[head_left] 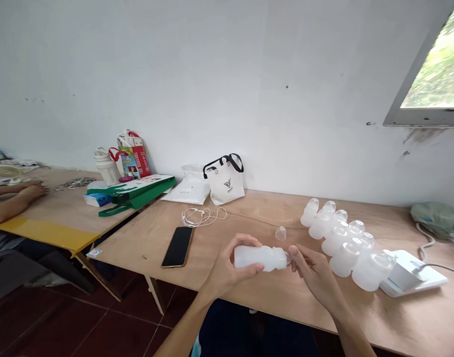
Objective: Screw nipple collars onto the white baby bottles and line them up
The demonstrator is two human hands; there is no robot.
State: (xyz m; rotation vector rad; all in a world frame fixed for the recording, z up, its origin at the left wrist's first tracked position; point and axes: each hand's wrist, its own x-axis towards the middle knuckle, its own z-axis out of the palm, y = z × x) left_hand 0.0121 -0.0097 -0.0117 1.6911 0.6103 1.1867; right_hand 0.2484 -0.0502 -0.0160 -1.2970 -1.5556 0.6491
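My left hand [231, 263] is wrapped around the body of a translucent white baby bottle [254, 258], held sideways above the table with its top to the right. At that end my right hand [309, 267] pinches the clear nipple [288, 257] between thumb and fingers. A small clear dome cap [281, 233] lies on the table just beyond the bottle. To the right, several similar bottles [341, 258] stand upright in rows with clear dome caps on.
On the wooden table [227, 287] are a black phone [177, 246], white earphones [202, 216], a white bag [227, 184], a plastic packet [189, 187] and a white device [411, 272] with a cable. Another person's hands [28, 191] rest at the left table.
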